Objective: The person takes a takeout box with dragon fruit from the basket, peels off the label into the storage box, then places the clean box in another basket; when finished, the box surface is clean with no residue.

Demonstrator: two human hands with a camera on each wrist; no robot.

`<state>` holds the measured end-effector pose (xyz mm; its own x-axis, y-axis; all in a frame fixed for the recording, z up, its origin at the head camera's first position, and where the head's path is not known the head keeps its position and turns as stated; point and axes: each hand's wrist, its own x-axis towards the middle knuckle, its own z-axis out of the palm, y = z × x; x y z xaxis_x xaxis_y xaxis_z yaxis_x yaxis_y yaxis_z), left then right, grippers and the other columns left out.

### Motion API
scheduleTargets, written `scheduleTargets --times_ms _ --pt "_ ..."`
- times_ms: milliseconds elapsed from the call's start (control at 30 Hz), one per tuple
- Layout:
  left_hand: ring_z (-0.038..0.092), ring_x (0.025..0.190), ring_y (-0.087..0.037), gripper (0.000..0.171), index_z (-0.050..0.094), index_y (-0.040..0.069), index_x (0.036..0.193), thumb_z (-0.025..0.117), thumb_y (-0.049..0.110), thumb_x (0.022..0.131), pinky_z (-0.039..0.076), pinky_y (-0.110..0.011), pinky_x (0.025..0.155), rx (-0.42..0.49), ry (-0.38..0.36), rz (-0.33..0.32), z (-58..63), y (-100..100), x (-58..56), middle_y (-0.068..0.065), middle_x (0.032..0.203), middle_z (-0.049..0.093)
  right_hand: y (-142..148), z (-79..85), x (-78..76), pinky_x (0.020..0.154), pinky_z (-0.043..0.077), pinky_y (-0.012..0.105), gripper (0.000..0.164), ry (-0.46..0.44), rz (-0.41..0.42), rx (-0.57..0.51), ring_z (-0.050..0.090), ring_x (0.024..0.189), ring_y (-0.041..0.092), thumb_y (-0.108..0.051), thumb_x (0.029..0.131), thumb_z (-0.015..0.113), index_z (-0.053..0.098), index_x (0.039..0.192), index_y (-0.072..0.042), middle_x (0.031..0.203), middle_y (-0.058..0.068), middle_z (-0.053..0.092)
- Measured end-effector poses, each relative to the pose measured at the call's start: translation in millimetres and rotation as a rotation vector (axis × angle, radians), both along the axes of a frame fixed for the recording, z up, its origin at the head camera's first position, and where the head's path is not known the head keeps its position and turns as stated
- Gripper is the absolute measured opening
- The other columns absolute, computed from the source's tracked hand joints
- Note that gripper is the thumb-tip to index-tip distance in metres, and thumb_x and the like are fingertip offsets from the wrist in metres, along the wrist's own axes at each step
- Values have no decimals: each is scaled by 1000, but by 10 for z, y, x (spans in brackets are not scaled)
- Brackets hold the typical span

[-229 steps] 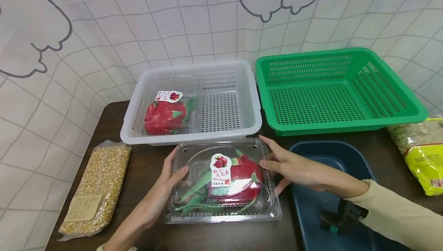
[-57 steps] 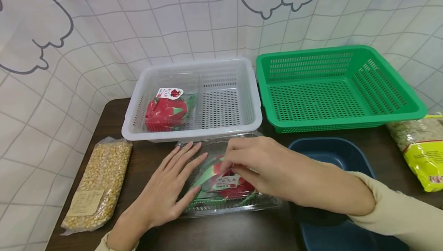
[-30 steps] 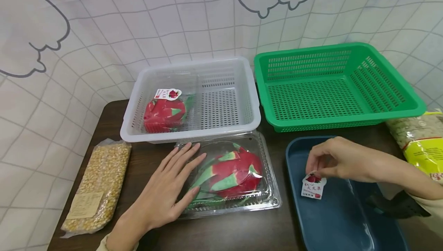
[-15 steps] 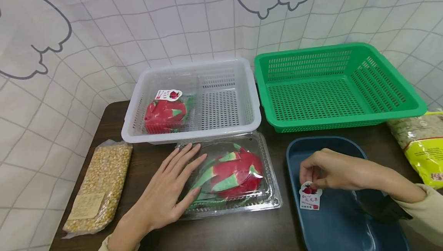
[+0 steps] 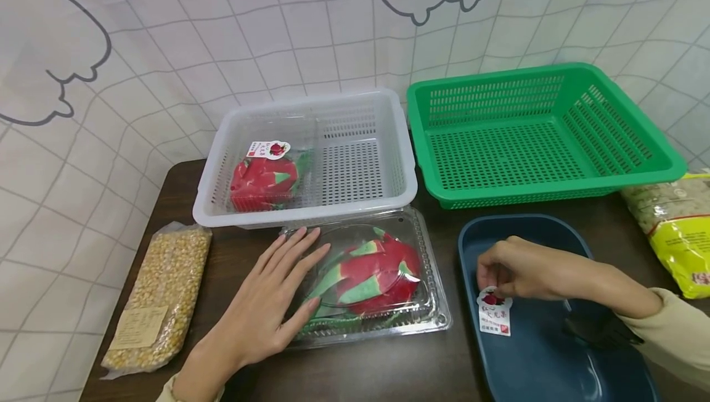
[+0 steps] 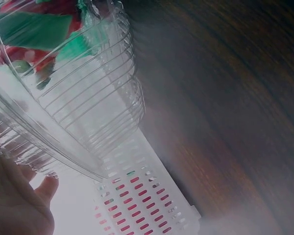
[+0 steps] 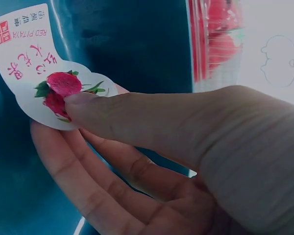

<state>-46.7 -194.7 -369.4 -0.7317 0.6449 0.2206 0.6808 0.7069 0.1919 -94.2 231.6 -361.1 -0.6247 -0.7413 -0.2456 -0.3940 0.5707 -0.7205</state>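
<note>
My right hand [image 5: 516, 269] pinches a white dragon fruit label sticker [image 5: 493, 312] between thumb and fingers, over the left side of a dark blue tub [image 5: 554, 352]. In the right wrist view the sticker [image 7: 32, 44] shows a printed fruit picture and red writing, with the thumb [image 7: 88, 105] across its picture end. Fingers spread, my left hand [image 5: 263, 303] rests on the lid of a clear plastic clamshell box [image 5: 427, 303]. Inside that box lies a red and green dragon fruit [image 5: 374, 275]; its lid carries no label. The left wrist view shows the box's ridged side [image 6: 88, 83].
A white basket [image 5: 355, 201] behind holds another labelled clamshell with a dragon fruit [image 5: 261, 183]. To its right stands a green basket [image 5: 516, 143]. A bag of corn kernels [image 5: 161, 297] lies at the left, a yellow-fronted bag [image 5: 682, 235] at the right.
The label sticker came off the clamshell's lid, and my right hand carried it right, over the blue tub, then slightly down and left. The left hand moved onto the lid and has stayed there.
</note>
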Motion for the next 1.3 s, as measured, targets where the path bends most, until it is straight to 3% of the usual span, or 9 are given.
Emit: scheduleTargets --times_ms 267,967,1300 --pt "20 159 -27 73 30 16 166 56 40 102 10 -48 129 4 13 -11 7 0 -17 -9 172 25 -34 -35 5 58 51 23 25 45 -21 24 55 66 -1 12 84 72 70 86 -13 79 -13 64" --pt "20 159 -27 72 30 16 166 55 41 102 9 -47 129 7 11 -14 30 6 -31 -9 172 25 -87 -100 50 56 49 22 22 209 -110 143 51 63 1 4 83 84 69 85 -12 74 -10 62" --pt "19 159 -26 74 29 18 166 56 42 102 10 -48 129 3 -2 0 7 0 -5 -6 173 23 -103 -130 37 57 51 23 20 265 -107 147 53 62 -1 4 80 86 72 85 -10 72 -10 63"
